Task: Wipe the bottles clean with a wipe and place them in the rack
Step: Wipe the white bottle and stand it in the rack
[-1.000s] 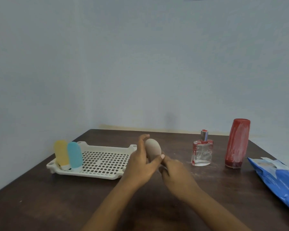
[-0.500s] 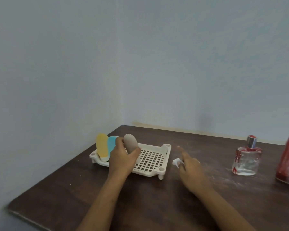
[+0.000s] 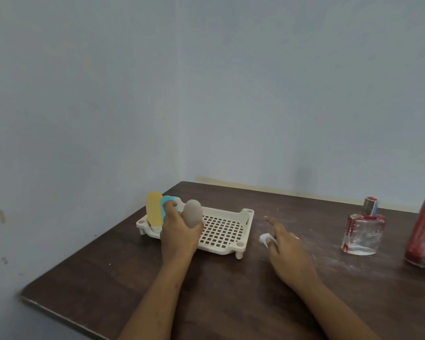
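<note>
The left hand (image 3: pixel 179 233) clasps the beige bottle (image 3: pixel 193 214) upright over the rack (image 3: pixel 233 242), beside the blue bottle (image 3: pixel 166 200). The right hand (image 3: pixel 288 252) pinches a wipe (image 3: pixel 264 238) above the desk (image 3: pixel 231 293).

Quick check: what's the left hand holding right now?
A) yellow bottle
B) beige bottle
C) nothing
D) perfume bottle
B: the left hand grips the beige bottle at the rack, beside the blue bottle. The right hand pinches only the wipe.
</note>
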`<act>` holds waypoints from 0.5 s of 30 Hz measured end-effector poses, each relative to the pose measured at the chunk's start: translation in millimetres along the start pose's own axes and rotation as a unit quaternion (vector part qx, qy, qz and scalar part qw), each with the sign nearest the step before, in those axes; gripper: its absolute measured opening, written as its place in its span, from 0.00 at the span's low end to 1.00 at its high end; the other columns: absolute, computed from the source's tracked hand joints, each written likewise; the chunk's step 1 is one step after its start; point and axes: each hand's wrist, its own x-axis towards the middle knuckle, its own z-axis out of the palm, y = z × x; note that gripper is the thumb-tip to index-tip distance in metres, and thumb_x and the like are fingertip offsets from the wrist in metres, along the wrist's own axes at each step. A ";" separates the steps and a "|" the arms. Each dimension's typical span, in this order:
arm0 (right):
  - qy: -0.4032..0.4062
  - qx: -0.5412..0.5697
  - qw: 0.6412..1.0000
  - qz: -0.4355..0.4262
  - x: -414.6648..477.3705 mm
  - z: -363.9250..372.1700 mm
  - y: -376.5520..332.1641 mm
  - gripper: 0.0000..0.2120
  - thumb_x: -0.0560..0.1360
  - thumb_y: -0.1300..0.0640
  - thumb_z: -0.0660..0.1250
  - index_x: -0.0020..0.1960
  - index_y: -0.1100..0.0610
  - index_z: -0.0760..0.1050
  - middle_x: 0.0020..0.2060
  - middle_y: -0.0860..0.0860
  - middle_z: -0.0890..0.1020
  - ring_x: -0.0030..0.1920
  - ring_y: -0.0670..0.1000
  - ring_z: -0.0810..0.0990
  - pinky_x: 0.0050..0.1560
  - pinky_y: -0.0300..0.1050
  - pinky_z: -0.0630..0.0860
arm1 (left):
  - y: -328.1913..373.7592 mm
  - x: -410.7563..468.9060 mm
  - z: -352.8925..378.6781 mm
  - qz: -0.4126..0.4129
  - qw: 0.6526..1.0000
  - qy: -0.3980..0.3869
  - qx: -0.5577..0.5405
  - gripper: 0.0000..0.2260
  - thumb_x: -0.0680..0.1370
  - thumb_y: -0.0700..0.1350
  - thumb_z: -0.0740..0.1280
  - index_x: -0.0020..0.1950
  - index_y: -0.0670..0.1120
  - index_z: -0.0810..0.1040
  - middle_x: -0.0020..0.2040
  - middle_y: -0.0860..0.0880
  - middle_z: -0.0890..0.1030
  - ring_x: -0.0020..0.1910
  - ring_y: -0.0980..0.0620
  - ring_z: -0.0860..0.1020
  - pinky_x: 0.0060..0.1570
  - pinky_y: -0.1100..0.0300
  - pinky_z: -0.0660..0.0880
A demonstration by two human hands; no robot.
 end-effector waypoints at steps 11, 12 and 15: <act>0.006 0.000 1.000 0.002 -2.9 -6.8 2.8 0.23 0.80 0.54 0.55 0.73 0.44 0.57 0.55 0.51 0.79 0.59 0.52 0.75 0.54 0.49 0.74 | -3.7 -5.3 -0.6 -0.010 1.000 0.012 0.008 0.25 0.73 0.50 0.74 0.62 0.46 0.64 0.57 0.44 0.77 0.51 0.45 0.79 0.51 0.53 0.79; 0.007 -0.001 1.000 0.002 -2.8 -6.8 3.1 0.23 0.80 0.54 0.55 0.73 0.44 0.57 0.55 0.51 0.79 0.58 0.52 0.75 0.54 0.49 0.74 | -4.1 -5.4 -0.1 -0.010 1.000 0.011 0.012 0.23 0.73 0.50 0.74 0.61 0.46 0.66 0.57 0.44 0.77 0.51 0.46 0.79 0.50 0.54 0.79; 0.007 0.000 1.000 -0.001 -3.3 -7.1 3.1 0.23 0.80 0.54 0.55 0.73 0.43 0.56 0.57 0.51 0.79 0.60 0.52 0.74 0.55 0.49 0.74 | -4.7 -5.4 1.0 -0.006 1.000 0.012 0.017 0.22 0.73 0.50 0.73 0.61 0.46 0.68 0.58 0.45 0.77 0.52 0.48 0.78 0.51 0.55 0.78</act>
